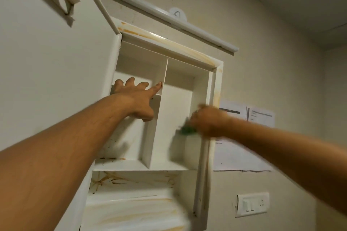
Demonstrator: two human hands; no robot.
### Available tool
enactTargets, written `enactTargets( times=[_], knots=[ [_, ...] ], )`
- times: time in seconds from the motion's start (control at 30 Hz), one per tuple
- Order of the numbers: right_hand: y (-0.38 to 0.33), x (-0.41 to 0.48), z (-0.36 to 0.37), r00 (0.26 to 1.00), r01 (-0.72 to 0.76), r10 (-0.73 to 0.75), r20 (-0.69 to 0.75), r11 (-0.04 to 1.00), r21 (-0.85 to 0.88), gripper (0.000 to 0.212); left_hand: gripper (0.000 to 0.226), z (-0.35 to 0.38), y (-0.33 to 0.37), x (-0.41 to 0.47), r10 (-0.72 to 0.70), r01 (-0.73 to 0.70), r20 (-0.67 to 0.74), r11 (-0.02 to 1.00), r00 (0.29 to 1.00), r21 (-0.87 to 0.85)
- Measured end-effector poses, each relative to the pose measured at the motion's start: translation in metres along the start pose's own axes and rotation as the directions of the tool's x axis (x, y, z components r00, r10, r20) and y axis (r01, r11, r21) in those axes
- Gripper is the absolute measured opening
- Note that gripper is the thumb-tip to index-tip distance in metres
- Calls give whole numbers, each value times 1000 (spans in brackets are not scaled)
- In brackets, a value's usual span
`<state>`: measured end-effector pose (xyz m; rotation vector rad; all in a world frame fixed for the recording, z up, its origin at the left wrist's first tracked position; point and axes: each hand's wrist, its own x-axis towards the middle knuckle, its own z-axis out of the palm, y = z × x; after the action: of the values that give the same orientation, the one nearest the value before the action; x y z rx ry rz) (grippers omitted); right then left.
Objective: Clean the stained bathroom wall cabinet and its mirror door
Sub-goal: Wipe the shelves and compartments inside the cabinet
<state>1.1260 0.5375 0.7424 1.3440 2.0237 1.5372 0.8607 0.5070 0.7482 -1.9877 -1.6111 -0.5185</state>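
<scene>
A beige bathroom wall [262, 24] fills the view, seen from below, with a white cabinet [218, 84] mounted on it. The left hand [135, 97] reaches into the upper left compartment with its fingers straight and spread, holding nothing; the tip of its index finger [158, 85] touches the vertical divider [153, 137] and the thumb points downward. The right hand [208, 121], blurred, is in the right compartment near the cabinet's right edge, its fingers curled round a green pad [185, 130]; whether that is a sponge or a cloth cannot be told. Below both hands the middle shelf [122, 164] carries small brown marks near its left end, and the panel under it is streaked with orange-brown stains. The same stain runs along the cabinet's top edge and down its right edge. The cabinet door [56, 62] stands open at the left, its inner face toward the camera. Above the cabinet's top edge a tube light [169, 18] runs along the wall. Just beside the right edge, sheets of paper [244, 137] are stuck to the wall, with a switch plate [252, 204] lower down
</scene>
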Motion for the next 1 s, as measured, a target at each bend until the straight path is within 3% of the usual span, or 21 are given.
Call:
enactTargets(
  times=[0.07,0.13,0.33,0.43,0.47,0.57,0.67,0.73,0.83,0.93,1.0],
  knots=[
    [59,8,-29,976,-193,181,-123,976,-98,26,116,1,0,0,-4,4,-1,1000,1000,2],
    [64,12,-38,960,-234,190,-205,948,-217,25,115,2,1,1,-7,7,-2,1000,1000,18],
    [-84,-33,40,994,111,-111,5,993,-50,31,115,1,0,2,0,0,-13,1000,1000,14],
    [-56,-24,23,984,156,-154,87,988,-17,26,116,1,0,1,-7,7,-9,1000,1000,13],
    [-29,-12,11,991,119,-116,73,992,-30,25,116,1,0,2,-6,6,-10,1000,1000,16],
    [55,17,-29,981,-188,188,-56,982,-6,22,117,3,-1,5,-11,11,-10,1000,1000,9],
    [46,26,-37,938,-327,319,-137,944,-45,23,116,2,-1,4,-11,11,1,1000,1000,9],
    [-11,8,-11,960,-268,266,-89,963,-11,30,116,1,-1,4,-6,6,6,1000,1000,-2],
    [-91,-36,34,999,-24,21,46,997,75,26,116,0,-1,2,-5,5,5,1000,1000,-7],
    [-78,-45,26,986,145,-152,63,984,101,29,116,0,0,0,-6,6,8,1000,1000,-18],
    [-31,-34,0,981,192,-191,-18,978,76,32,116,0,0,2,-9,9,3,1000,1000,-10]
  ],
)
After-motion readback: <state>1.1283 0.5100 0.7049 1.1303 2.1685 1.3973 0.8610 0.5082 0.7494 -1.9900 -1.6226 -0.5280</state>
